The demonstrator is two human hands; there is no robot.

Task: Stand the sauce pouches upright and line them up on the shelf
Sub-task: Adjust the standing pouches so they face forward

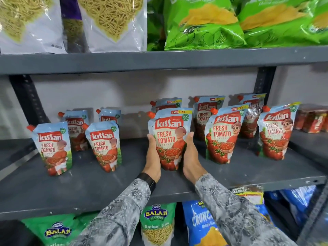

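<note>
Pouch (170, 137) upright, pressed between both hands, seemingly touching shelf (88, 183).

Both arms reach forward and up from the bottom of the view, in grey patterned sleeves. The left hand (153, 155) stands on its edge with the palm facing right, fingers straight and together, pointing away from the person. A dark band sits on the left wrist. The right hand (190, 155) mirrors it, palm facing left. The two palms press flat on the sides of one ketchup pouch (171, 137) between them.
</note>
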